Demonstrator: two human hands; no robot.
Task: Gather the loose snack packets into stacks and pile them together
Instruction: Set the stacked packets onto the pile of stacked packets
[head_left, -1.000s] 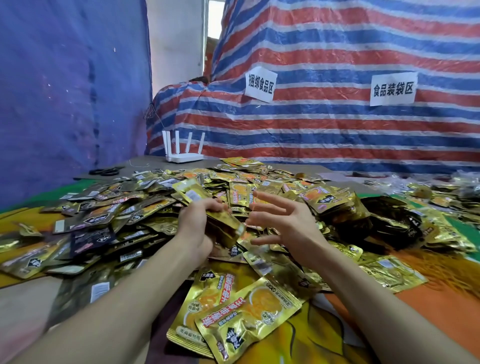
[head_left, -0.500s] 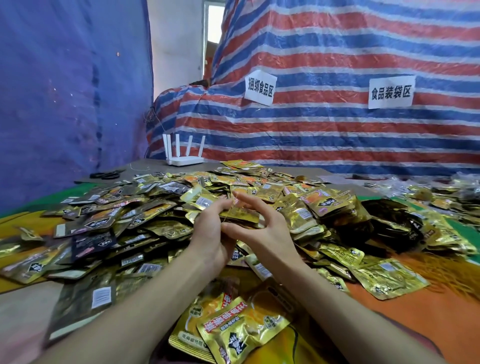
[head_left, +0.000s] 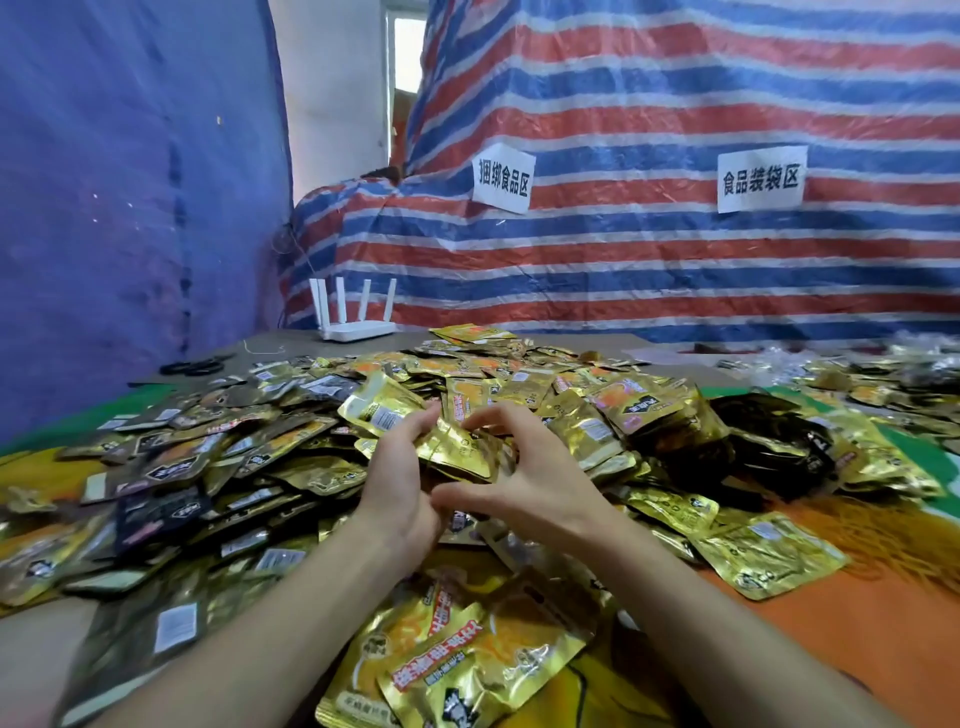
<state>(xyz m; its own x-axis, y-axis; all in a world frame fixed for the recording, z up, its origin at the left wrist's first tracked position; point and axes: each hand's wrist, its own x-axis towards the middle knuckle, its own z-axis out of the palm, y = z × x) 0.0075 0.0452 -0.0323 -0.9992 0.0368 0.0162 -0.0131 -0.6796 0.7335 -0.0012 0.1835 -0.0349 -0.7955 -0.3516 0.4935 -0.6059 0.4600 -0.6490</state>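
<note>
Squaring up a thin gold stack (head_left: 460, 449) over the spread

Loose snack packets (head_left: 208, 457) are lying scattered on the left; beside them the left hand (head_left: 400, 483) is curling its fingers round one edge of the stack, while the right hand (head_left: 524, 475) is cupping the opposite edge between thumb and fingers, probably pressing inward so the packets are lining up flush

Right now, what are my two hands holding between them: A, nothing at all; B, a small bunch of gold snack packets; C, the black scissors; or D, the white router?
B: the left hand and the right hand curl their fingers round one bunch of gold snack packets held between them.
</note>
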